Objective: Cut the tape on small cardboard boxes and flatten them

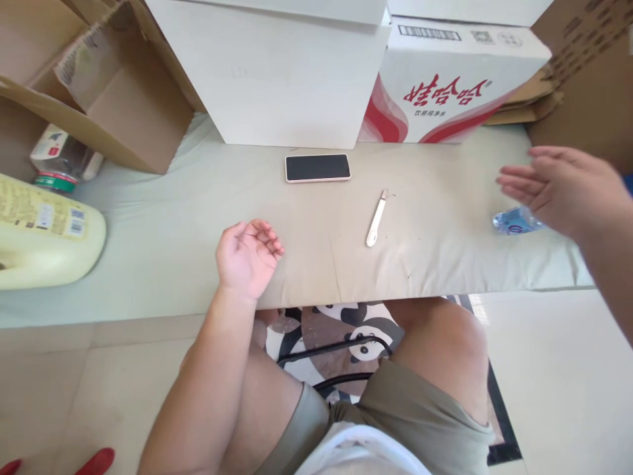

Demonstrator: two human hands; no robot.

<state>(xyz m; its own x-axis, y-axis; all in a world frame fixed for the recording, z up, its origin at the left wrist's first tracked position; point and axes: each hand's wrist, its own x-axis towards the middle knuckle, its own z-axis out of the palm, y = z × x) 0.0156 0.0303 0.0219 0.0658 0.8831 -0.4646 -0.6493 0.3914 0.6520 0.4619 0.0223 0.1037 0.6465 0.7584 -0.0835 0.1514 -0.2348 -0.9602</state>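
My left hand [251, 256] rests palm up near the front edge of the cloth-covered surface, its fingers loosely curled with nothing in them. At the right, my right hand [564, 188] hovers with its fingers stretched out, holding nothing. Just beneath it lies a small clear plastic bottle [517, 221] with a blue label, partly hidden by the hand; I cannot tell whether they touch. Between the hands lies a slim white-handled tool [376, 221] with a small metal tip. A phone [317, 168] with a dark screen and a pale pink edge lies behind it.
Across the back stand a large white box [291, 72] and a white carton with red lettering [445, 86]. An open cardboard box [133, 86], a clear jar with a green lid [59, 158] and a big pale yellow jug [54, 244] occupy the left. Brown cardboard [588, 86] stands back right.
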